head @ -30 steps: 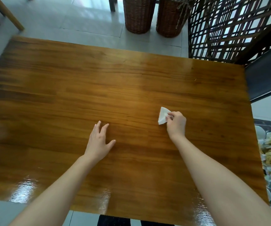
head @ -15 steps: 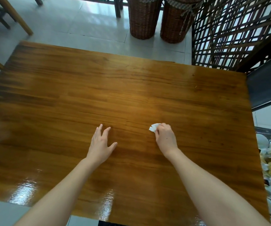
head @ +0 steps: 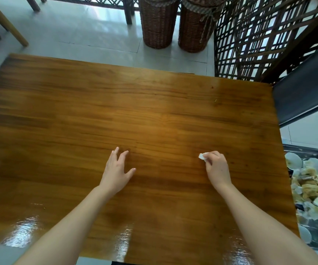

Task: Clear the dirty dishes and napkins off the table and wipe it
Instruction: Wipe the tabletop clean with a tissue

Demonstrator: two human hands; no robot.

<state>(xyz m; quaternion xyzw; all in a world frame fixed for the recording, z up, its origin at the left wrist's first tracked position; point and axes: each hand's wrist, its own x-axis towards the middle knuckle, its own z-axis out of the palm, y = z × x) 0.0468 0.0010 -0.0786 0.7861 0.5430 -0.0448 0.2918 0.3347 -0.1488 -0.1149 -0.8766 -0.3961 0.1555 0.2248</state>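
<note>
**Table surface under wiping**

Right hand (head: 217, 168) pinches a small white napkin (head: 202, 156) against the wooden table (head: 154, 115). Left hand (head: 117, 170) rests flat, fingers spread. A tray of dirty dishes (head: 311, 190) stands beside the table's right edge.

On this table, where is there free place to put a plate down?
Bare wood: the far half of the table, up to the edge near the wicker baskets, and the gap between the left hand and the right hand, which pinches a napkin. Crowded: the tray of dishes beside the right edge.
</note>
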